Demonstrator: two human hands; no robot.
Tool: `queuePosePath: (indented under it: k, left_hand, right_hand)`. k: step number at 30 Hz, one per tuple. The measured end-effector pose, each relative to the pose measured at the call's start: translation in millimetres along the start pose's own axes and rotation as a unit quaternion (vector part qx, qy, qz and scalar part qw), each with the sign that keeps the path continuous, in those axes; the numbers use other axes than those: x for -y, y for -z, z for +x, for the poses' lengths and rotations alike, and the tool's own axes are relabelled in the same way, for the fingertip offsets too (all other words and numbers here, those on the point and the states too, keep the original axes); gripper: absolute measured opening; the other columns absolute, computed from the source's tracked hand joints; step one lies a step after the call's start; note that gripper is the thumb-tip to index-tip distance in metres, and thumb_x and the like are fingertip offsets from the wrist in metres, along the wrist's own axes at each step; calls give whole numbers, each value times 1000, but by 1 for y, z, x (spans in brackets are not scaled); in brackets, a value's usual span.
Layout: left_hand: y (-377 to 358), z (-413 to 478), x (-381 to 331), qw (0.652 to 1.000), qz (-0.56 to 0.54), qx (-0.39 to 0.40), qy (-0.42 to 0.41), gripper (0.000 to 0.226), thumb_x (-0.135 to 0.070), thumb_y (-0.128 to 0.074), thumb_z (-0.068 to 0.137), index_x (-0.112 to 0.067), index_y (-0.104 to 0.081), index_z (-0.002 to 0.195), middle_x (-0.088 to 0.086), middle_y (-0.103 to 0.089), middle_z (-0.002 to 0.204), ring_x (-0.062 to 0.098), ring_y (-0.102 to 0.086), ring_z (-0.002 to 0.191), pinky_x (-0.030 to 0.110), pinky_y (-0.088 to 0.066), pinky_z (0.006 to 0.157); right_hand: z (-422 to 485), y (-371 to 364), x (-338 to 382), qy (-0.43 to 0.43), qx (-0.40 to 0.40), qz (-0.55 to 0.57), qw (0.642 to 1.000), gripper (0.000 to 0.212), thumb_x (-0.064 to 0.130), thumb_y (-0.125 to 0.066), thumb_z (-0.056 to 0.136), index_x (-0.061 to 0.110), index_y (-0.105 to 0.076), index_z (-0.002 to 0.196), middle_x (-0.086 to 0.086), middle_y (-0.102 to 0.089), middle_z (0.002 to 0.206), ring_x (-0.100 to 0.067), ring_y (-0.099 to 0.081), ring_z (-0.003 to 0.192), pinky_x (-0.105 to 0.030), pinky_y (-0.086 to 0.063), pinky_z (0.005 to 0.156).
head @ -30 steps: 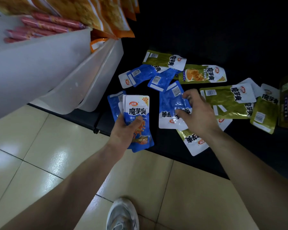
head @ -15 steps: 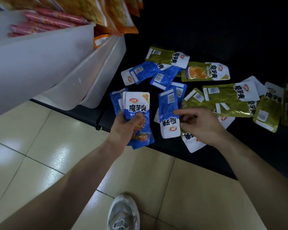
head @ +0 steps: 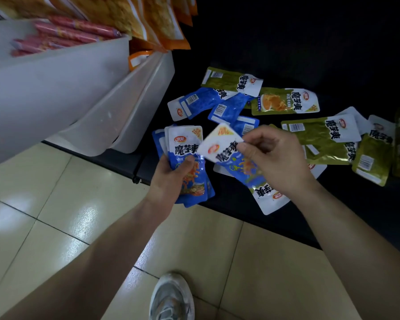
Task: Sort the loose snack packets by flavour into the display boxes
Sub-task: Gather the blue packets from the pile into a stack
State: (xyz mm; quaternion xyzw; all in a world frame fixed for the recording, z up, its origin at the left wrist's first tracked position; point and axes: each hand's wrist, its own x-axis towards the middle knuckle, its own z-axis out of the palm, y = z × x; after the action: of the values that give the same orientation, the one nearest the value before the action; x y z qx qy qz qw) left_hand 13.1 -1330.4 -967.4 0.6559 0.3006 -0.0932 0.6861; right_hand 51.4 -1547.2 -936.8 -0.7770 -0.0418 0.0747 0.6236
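Sorting blue pkts over shelf (head: 356, 204)
L hand (head: 169, 181) grips blue stack (head: 187, 148); R hand (head: 277, 158) pinches 1 blue pkt (head: 219, 146) beside it. White bin (head: 56, 93): red sausage sticks (head: 67, 33); next bin (head: 125, 116): orange pkts (head: 162, 26). Green/blue loose pkts (head: 321, 144) on shelf.

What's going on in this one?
A person is sorting snacks at a dark shelf. The left hand grips a blue stack; the right hand pinches one blue packet beside it. More blue packets and green packets lie loose on the shelf.
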Motion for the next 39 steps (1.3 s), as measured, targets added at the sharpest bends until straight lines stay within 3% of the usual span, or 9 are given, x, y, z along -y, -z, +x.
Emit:
queuePosePath:
  k: [6,11,14,20,22,25,30,34,39]
  left_hand:
    - [-22,-13,0,999,-26,20,28,19,-33,-63,97,-28,-64,115,-2,-77,99,24,-75,87,46,-60,76]
    - [-28,-20,-1,997,-51,49,12,18,-31,-57,100,-24,-62,116,-9,-78,93,14,-75,85,29,-60,68]
    - [-29,-25,-2,994,-67,81,11,25,-25,-62,95,-17,-60,119,-1,-78,97,19,-76,85,32,-61,68]
    - [-13,-16,0,998,-29,57,5,27,-11,-72,88,-14,-61,113,3,-77,97,21,-75,84,38,-61,72]
    - [-2,-8,-3,999,-30,19,11,30,-13,-74,87,-15,-62,115,3,-77,97,20,-75,81,40,-62,73]
    - [10,0,-7,1000,-12,-14,-5,33,-11,-73,88,-13,-62,120,5,-76,100,15,-75,78,32,-61,64]
    - [17,3,-2,1000,-13,-21,5,38,-11,-72,89,-10,-61,126,10,-75,107,21,-76,83,30,-60,62]
    - [16,0,3,1000,-13,-10,21,39,-14,-74,88,-10,-61,124,9,-76,104,22,-76,82,33,-61,63]
    - [17,-1,2,1000,-11,-7,26,38,-16,-74,88,-12,-61,123,5,-77,99,21,-76,81,33,-61,62]
  right_hand:
    - [-4,-12,-12,-82,-27,46,995,15,14,-77,86,21,-64,82,5,-68,73,-4,-65,68,-16,-51,64]
    - [-11,-31,-21,-179,-35,109,977,19,23,-75,88,17,-60,79,-11,-71,83,-18,-70,75,-35,-54,64]
    - [-13,-42,-19,-210,-45,90,973,29,32,-74,89,12,-57,78,-15,-72,85,-25,-74,74,-41,-58,59]
    - [-6,-45,-24,-114,-58,-129,983,37,44,-58,97,11,-61,80,-7,-64,78,-18,-61,71,-47,-52,68]
    - [3,-33,-32,-27,-48,-287,956,27,41,-55,99,20,-69,110,0,-63,114,-23,-59,103,-43,-52,84]
    - [11,-22,-46,13,62,-469,881,49,47,-58,96,26,-54,141,1,-41,153,-30,-36,136,-45,-38,107]
    - [-5,-14,-56,104,75,-557,820,62,62,-56,86,23,-59,134,-3,-55,128,-32,-48,115,-45,-42,93]
    - [-17,-5,-59,116,135,-577,798,94,84,-45,70,24,-52,142,1,-47,114,-26,-43,105,-44,-41,90]
    - [-14,-10,-59,147,99,-525,833,65,56,-75,77,20,-65,130,-3,-56,117,-28,-49,106,-44,-50,86]
